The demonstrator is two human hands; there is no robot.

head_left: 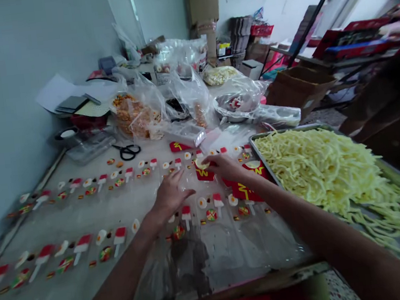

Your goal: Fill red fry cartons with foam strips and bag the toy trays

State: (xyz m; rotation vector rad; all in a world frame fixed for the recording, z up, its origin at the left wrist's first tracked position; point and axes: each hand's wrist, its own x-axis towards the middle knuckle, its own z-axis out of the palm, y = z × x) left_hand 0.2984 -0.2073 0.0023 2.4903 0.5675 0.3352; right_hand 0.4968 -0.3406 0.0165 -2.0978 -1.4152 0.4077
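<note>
My right hand (223,166) pinches the top edge of a small red fries carton (204,174) with a yellow logo. My left hand (171,191) hovers just left of it, fingers apart, holding nothing. More red cartons (246,190) lie under my right forearm, partly hidden by it. Around both hands, clear plastic pouches lie in two rows. On them are small red-and-white popsicle shapes (119,236), fried-egg shapes (101,237), round colourful pieces (105,253) and tiny burger shapes (92,264). They look like miniature toy food.
A metal tray (257,148) at the right holds a heap of pale yellow strips (317,165). Black scissors (128,152) lie toward the back left. Behind them stand plastic bags of small pieces (134,111) and a clear plastic tray (187,134). An open cardboard box (297,86) stands beyond the table.
</note>
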